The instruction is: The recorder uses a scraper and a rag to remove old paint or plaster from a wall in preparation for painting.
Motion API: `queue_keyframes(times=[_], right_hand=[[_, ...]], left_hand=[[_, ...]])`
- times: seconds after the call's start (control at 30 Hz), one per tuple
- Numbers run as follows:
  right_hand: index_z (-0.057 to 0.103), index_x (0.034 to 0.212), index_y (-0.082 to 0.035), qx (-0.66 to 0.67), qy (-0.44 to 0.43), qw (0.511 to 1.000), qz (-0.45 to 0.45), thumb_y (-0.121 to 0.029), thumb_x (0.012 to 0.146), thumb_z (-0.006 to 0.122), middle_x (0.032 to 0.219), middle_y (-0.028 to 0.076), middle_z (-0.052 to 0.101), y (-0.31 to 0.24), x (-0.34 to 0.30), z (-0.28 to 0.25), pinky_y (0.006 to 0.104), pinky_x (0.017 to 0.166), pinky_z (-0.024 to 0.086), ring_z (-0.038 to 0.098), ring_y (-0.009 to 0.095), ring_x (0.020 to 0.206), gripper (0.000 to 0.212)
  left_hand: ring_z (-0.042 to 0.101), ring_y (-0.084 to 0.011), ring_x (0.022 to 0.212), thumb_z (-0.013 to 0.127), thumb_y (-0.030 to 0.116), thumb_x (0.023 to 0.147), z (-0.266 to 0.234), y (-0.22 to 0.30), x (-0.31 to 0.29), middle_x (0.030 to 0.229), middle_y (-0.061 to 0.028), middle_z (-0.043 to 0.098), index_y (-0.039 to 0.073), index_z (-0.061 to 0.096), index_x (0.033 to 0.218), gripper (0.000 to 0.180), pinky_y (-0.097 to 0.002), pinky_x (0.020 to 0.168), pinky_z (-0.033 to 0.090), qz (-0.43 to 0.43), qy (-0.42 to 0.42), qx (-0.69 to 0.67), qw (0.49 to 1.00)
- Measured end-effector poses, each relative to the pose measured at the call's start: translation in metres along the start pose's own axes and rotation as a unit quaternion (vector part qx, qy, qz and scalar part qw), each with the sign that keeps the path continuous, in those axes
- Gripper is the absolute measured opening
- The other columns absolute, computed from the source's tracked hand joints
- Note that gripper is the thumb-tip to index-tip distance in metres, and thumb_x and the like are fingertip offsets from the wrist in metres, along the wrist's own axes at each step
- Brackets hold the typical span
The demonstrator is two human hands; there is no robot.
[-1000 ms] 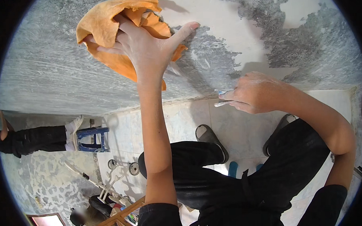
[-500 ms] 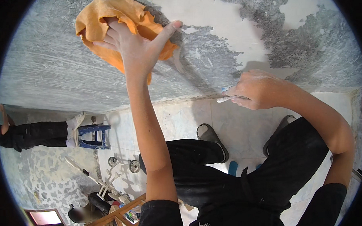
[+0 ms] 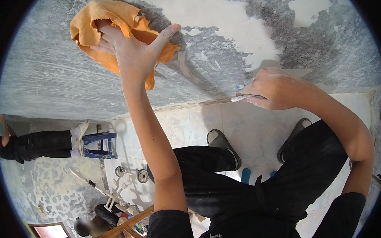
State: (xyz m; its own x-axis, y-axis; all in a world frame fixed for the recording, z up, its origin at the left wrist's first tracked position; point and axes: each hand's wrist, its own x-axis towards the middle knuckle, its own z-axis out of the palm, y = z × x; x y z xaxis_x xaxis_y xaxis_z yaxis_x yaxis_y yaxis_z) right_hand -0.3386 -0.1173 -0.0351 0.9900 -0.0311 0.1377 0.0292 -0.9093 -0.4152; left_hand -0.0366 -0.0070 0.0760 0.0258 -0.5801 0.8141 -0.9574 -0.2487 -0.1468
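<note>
My left hand (image 3: 133, 51) is on an orange cloth (image 3: 101, 21) against the grey patchy wall (image 3: 63, 77), upper left. Its fingers run partly under the cloth's folds and the thumb is stretched out to the right. Lower on the wall, to the right, my right hand (image 3: 273, 89) is closed on a slim whitish object (image 3: 242, 98) that sticks out leftward from the fingers. A small blue bit shows just above it. The fingers hide the rest, so its kind cannot be told.
White filler patches (image 3: 220, 17) cover part of the wall. Pale floor tiles (image 3: 249, 133) meet it below, with my sandalled feet there. At left, a person (image 3: 36, 143) stands on a blue stool (image 3: 100, 145). Another person (image 3: 104, 222) is by a wooden frame (image 3: 127, 226) and a wheeled white frame (image 3: 113, 193).
My left hand and the orange cloth have shifted a little left and slightly down in the picture. My right hand has moved slightly up, still holding the slim object.
</note>
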Motion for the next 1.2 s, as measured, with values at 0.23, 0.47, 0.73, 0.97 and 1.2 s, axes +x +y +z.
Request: queue_keyframes(times=[0.23, 0.47, 0.73, 0.97, 1.2], right_hand=[[0.076, 0.109, -0.006, -0.01, 0.036, 0.999, -0.016, -0.022, 0.095, 0.064, 0.092, 0.015, 0.073, 0.002, -0.002, 0.007, 0.0445, 0.084, 0.052, 0.065, 0.032, 0.093, 0.024], [0.076, 0.112, -0.006, -0.02, -0.058, 0.997, 0.043, -0.021, 0.095, 0.064, 0.092, 0.016, 0.073, 0.002, -0.005, -0.005, 0.0448, 0.084, 0.053, 0.065, 0.032, 0.094, 0.026], [0.076, 0.113, -0.008, -0.011, -0.013, 0.999, 0.034, -0.023, 0.095, 0.064, 0.097, 0.015, 0.074, 0.002, -0.006, -0.004, 0.0456, 0.087, 0.052, 0.065, 0.032, 0.097, 0.026], [0.072, 0.129, -0.014, -0.01, -0.043, 0.998, 0.052, -0.022, 0.095, 0.063, 0.093, 0.015, 0.072, 0.005, -0.005, -0.005, 0.045, 0.092, 0.047, 0.06, 0.033, 0.096, 0.036], [0.076, 0.102, -0.007, -0.014, -0.017, 0.999, 0.036, -0.024, 0.092, 0.067, 0.095, 0.014, 0.074, 0.012, -0.005, 0.003, 0.0459, 0.088, 0.051, 0.065, 0.032, 0.097, 0.021]], left_hand=[[0.062, -0.0211, 0.089, 0.094, 0.063, 0.063, 0.008, 0.01, 0.001, 0.096, -0.0123, 0.058, -0.006, 0.055, 0.102, 0.089, -0.0305, 0.077, 0.053, -0.026, -0.013, -0.056, 0.998], [0.06, -0.0186, 0.078, 0.092, 0.067, 0.064, 0.018, 0.019, 0.007, 0.08, -0.0066, 0.057, 0.0, 0.058, 0.079, 0.077, -0.0309, 0.072, 0.051, -0.071, 0.0, -0.128, 0.989], [0.041, -0.0352, 0.119, 0.084, 0.072, 0.072, 0.02, 0.015, 0.008, 0.108, -0.0268, 0.047, -0.008, 0.05, 0.092, 0.089, -0.0524, 0.106, 0.029, -0.024, 0.072, 0.067, 0.995], [-0.008, -0.0549, 0.15, 0.077, 0.08, 0.072, 0.013, 0.016, 0.011, 0.148, -0.0483, 0.008, -0.018, 0.001, 0.152, 0.148, -0.0709, 0.115, -0.012, -0.105, -0.032, -0.137, 0.984], [0.024, -0.0418, 0.128, 0.082, 0.077, 0.069, 0.007, 0.013, 0.007, 0.127, -0.034, 0.031, -0.015, 0.026, 0.133, 0.125, -0.0544, 0.104, 0.017, -0.093, -0.057, -0.142, 0.984]])
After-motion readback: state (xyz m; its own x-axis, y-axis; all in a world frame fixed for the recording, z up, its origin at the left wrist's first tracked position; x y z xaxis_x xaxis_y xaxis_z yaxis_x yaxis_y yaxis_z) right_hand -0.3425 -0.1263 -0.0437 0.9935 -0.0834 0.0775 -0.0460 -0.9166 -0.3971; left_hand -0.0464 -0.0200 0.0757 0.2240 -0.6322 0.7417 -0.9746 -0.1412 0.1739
